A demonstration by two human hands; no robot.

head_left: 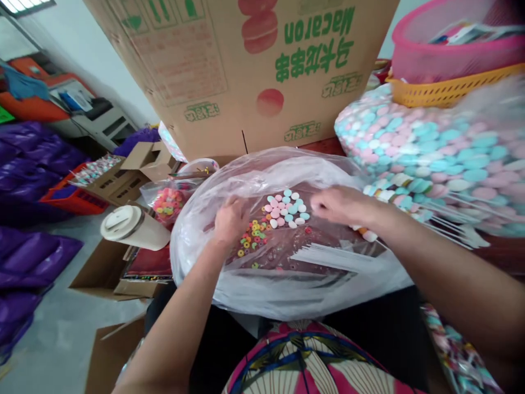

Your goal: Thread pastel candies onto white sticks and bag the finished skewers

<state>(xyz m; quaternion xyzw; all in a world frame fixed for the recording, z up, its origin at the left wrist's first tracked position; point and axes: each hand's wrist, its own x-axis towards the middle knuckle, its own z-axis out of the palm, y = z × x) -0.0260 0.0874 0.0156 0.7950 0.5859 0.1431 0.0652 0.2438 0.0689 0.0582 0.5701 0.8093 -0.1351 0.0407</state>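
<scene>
On clear plastic sheeting [303, 306] in front of me lie pink, white and blue oval candies [287, 209] in a small pile. Beside them on the left are colourful ring-shaped pieces [253, 235]. My left hand [232, 220] is at the left of the rings, its fingers curled in and slightly blurred. My right hand [335, 204] is just right of the candy pile, fingers curled closed. Whatever either hand may hold is hidden. White sticks [322, 257] lie fanned on the plastic nearer to me. At the right, finished-looking candy skewers [414, 202] lie with their sticks pointing right.
A large cardboard box [229, 71] stands behind the plastic. To the right sits a big clear bag of candies [459, 142], with a yellow basket [451, 90] and a pink basket [443, 60] above. A lidded cup [137, 227] and a bag of coloured rings [168, 202] are left.
</scene>
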